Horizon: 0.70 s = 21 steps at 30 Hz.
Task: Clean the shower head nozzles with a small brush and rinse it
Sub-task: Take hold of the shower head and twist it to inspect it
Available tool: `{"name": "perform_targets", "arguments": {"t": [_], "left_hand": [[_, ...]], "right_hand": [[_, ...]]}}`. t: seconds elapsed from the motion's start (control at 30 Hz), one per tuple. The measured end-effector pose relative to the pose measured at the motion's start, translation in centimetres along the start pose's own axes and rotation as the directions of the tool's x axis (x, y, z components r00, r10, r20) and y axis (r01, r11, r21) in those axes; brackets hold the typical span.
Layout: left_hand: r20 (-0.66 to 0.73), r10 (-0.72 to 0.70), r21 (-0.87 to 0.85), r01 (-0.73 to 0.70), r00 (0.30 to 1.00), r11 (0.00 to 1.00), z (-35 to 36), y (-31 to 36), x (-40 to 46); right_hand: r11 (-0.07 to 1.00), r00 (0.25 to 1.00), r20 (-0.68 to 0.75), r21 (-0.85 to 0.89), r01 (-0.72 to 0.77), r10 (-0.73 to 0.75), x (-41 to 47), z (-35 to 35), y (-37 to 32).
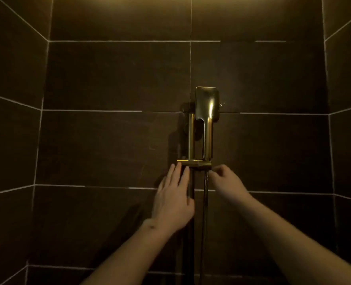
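Note:
A gold hand shower head stands upright in its gold holder on a vertical rail against the dark tiled wall. Its back faces me, so the nozzles are hidden. My left hand lies flat with straight fingers, the fingertips touching the left end of the holder. My right hand has its fingers curled at the holder's right end, by the top of the hose; whether it pinches anything is hard to make out. No brush is in view.
Dark brown wall tiles with pale grout lines enclose the shower on three sides. The light is dim and yellow from above. The hose hangs straight down out of view at the bottom.

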<state>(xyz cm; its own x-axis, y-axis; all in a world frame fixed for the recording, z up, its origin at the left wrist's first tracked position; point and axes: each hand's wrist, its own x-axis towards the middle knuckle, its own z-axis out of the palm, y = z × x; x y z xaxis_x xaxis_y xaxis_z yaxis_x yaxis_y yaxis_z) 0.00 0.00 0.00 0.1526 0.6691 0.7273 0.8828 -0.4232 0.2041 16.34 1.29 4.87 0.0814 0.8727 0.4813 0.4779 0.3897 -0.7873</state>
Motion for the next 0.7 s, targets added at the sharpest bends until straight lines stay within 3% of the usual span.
{"name": "perform_targets", "arguments": {"t": [0.13,0.4,0.57,0.7], "left_hand": [[0.006,0.115,0.182,-0.114,0.993,0.977,1.7,1.6,4.0],[0.029,0.087,0.466,-0.091,0.996,0.880,6.1,0.7,6.5],[0.010,0.149,0.482,-0.136,0.989,0.866,7.7,-1.4,7.2],[-0.086,0.218,0.427,-0.162,0.972,0.890,9.1,-2.9,7.7]], "right_hand": [[0.999,0.996,-0.084,0.035,-0.016,0.019,5.1,0.2,-1.1],[0.972,0.993,-0.035,0.206,0.117,-0.112,9.9,0.6,-0.2],[0.965,0.994,0.035,0.245,0.088,-0.100,11.0,0.8,-0.2],[0.944,0.992,0.040,0.316,0.098,-0.117,11.2,0.7,0.1]]}}
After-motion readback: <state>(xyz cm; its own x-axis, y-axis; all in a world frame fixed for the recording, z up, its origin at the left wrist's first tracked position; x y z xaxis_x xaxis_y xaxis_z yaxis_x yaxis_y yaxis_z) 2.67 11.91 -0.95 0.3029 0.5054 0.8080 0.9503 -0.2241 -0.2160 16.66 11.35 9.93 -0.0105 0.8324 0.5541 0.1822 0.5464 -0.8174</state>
